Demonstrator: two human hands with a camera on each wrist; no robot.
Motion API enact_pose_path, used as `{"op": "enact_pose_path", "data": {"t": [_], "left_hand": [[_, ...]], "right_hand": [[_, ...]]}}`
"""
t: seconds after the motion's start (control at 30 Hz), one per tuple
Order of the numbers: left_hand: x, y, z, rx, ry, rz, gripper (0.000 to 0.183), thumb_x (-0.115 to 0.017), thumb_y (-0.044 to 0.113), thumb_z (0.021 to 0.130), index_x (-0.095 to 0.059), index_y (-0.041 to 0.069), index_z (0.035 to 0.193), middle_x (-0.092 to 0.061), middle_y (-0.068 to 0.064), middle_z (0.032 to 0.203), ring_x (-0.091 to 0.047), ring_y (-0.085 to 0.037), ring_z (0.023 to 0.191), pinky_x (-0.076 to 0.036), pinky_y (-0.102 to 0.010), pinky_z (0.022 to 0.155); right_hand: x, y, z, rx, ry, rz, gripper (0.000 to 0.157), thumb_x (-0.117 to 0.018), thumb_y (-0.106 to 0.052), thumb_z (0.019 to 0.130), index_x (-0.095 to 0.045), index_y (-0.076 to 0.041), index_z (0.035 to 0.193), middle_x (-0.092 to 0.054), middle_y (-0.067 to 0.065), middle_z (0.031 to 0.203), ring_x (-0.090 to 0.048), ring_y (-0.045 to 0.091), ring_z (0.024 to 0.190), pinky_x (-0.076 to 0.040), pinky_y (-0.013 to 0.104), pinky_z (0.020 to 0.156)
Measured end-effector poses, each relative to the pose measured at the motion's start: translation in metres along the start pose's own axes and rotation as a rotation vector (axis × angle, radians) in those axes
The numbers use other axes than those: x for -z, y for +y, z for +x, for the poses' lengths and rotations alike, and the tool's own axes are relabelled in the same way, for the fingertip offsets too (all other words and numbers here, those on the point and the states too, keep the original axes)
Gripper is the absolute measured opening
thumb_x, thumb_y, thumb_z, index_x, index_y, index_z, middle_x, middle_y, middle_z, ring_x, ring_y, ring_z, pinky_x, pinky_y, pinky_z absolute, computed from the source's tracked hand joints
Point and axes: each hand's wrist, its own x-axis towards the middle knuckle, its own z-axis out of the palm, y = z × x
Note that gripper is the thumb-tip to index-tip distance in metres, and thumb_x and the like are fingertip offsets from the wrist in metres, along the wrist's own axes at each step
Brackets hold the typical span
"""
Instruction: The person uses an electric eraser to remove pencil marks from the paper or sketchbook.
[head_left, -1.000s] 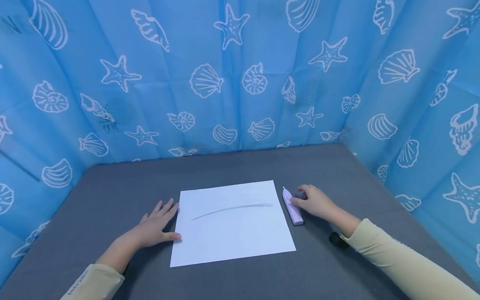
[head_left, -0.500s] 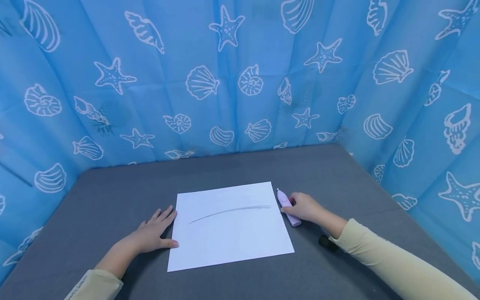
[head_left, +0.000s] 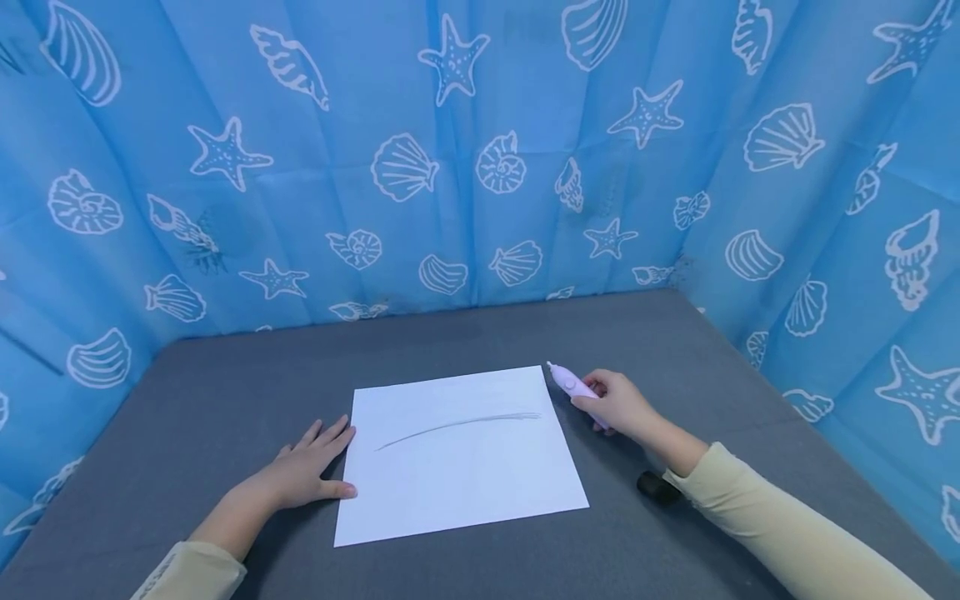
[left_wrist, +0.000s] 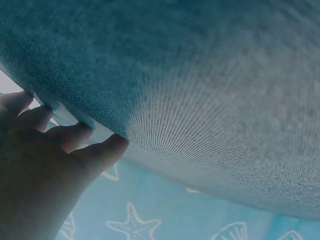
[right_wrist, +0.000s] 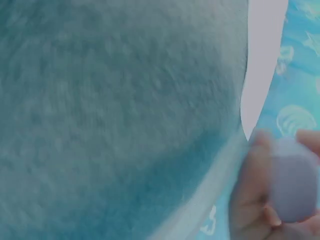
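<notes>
In the head view, my right hand (head_left: 618, 404) holds a lilac electric eraser (head_left: 570, 382), pen-shaped with a round button and a thin white tip. Thumb and fingers pinch its body, and the tip points toward the far right corner of a white sheet of paper (head_left: 457, 475). In the right wrist view the eraser's blunt end (right_wrist: 294, 187) shows blurred between the fingers. Grey pencil strokes (head_left: 457, 422) form a shallow arc across the sheet. My left hand (head_left: 303, 471) rests with spread fingers at the paper's left edge, thumb on its margin.
Under everything lies a grey cloth-covered table (head_left: 450, 337). A small black object (head_left: 657, 487) is beside the right sleeve cuff, mostly below the wrist. A blue curtain (head_left: 315, 192) with white shells and starfish encloses the back and sides.
My right hand has closed on the electric eraser, which lay right of the paper, and raised it off the table with the tip tilted up and left. The left hand stays at the paper's edge.
</notes>
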Motion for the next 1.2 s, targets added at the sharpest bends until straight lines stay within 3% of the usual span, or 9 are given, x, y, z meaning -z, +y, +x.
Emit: {"op": "enact_pose_path", "data": {"t": [0.2, 0.43, 0.53, 0.67, 0.77, 0.87, 1.03, 1.1, 1.2], "left_hand": [[-0.001, -0.001, 0.001, 0.004, 0.0, 0.002, 0.101, -0.071, 0.058, 0.078, -0.028, 0.004, 0.152, -0.017, -0.022, 0.158, -0.005, -0.054, 0.14, -0.008, -0.078, 0.099], [-0.004, -0.003, 0.001, 0.0, 0.009, 0.012, 0.102, -0.071, 0.058, 0.077, -0.029, 0.003, 0.151, -0.019, -0.023, 0.158, -0.006, -0.055, 0.14, -0.009, -0.079, 0.098], [-0.004, -0.002, 0.001, 0.002, 0.015, 0.014, 0.102, -0.072, 0.059, 0.077, -0.03, 0.003, 0.151, -0.019, -0.023, 0.157, -0.006, -0.055, 0.14, -0.009, -0.079, 0.098], [-0.003, -0.001, 0.001, 0.007, 0.015, 0.017, 0.102, -0.071, 0.059, 0.077, -0.03, 0.003, 0.151, -0.019, -0.023, 0.157, -0.006, -0.055, 0.14, -0.009, -0.079, 0.098], [-0.003, 0.001, 0.0, 0.015, 0.012, 0.018, 0.102, -0.071, 0.059, 0.077, -0.03, 0.003, 0.151, -0.019, -0.023, 0.158, -0.006, -0.054, 0.14, -0.009, -0.078, 0.099], [-0.002, 0.002, -0.001, 0.021, 0.01, 0.018, 0.102, -0.071, 0.059, 0.077, -0.03, 0.003, 0.152, -0.019, -0.022, 0.158, -0.007, -0.054, 0.14, -0.009, -0.078, 0.099], [-0.002, 0.003, -0.001, 0.021, 0.008, 0.013, 0.101, -0.071, 0.059, 0.077, -0.03, 0.004, 0.152, -0.019, -0.022, 0.158, -0.006, -0.054, 0.14, -0.008, -0.078, 0.1], [-0.002, 0.004, -0.002, 0.021, 0.007, 0.012, 0.102, -0.071, 0.059, 0.077, -0.03, 0.003, 0.152, -0.019, -0.022, 0.158, -0.006, -0.054, 0.14, -0.008, -0.078, 0.1], [-0.002, 0.004, -0.001, 0.019, 0.007, 0.015, 0.102, -0.071, 0.059, 0.078, -0.029, 0.003, 0.152, -0.019, -0.022, 0.158, -0.006, -0.054, 0.14, -0.008, -0.078, 0.099]], "right_hand": [[0.016, -0.002, 0.0, -0.066, 0.086, 0.158, 0.041, -0.071, -0.018, 0.089, -0.057, 0.01, 0.116, -0.059, 0.021, 0.106, -0.054, 0.021, 0.079, -0.048, 0.03, 0.064], [0.026, -0.008, -0.001, -0.182, 0.071, 0.443, 0.044, -0.074, -0.015, 0.087, -0.055, 0.011, 0.117, -0.057, 0.007, 0.091, -0.05, 0.015, 0.072, -0.044, 0.03, 0.064], [0.028, -0.01, -0.002, -0.208, 0.052, 0.623, 0.037, -0.071, -0.011, 0.088, -0.055, 0.009, 0.116, -0.057, 0.002, 0.085, -0.05, 0.013, 0.071, -0.045, 0.027, 0.065], [0.03, -0.014, -0.001, -0.224, 0.042, 0.888, 0.017, -0.067, -0.006, 0.091, -0.058, 0.001, 0.104, -0.055, 0.001, 0.079, -0.047, 0.012, 0.067, -0.043, 0.025, 0.062], [0.028, -0.017, 0.0, -0.232, 0.063, 1.029, 0.01, -0.062, -0.009, 0.095, -0.055, -0.005, 0.101, -0.052, 0.0, 0.077, -0.045, 0.012, 0.066, -0.04, 0.024, 0.06], [0.025, -0.018, 0.002, -0.245, 0.083, 1.066, 0.016, -0.055, -0.023, 0.101, -0.047, -0.01, 0.107, -0.049, 0.001, 0.08, -0.045, 0.011, 0.067, -0.041, 0.022, 0.058], [0.018, -0.018, 0.007, -0.291, 0.047, 0.989, 0.04, -0.034, -0.043, 0.105, -0.036, -0.007, 0.12, -0.054, 0.005, 0.084, -0.058, 0.01, 0.061, -0.05, 0.02, 0.055], [0.015, -0.016, 0.009, -0.305, 0.012, 0.981, 0.043, -0.032, -0.043, 0.105, -0.034, -0.003, 0.122, -0.056, 0.007, 0.084, -0.062, 0.012, 0.06, -0.052, 0.021, 0.056], [0.012, -0.012, 0.01, -0.301, -0.045, 1.008, 0.031, -0.043, -0.027, 0.105, -0.038, 0.001, 0.117, -0.059, 0.007, 0.08, -0.061, 0.012, 0.06, -0.052, 0.022, 0.057]]}}
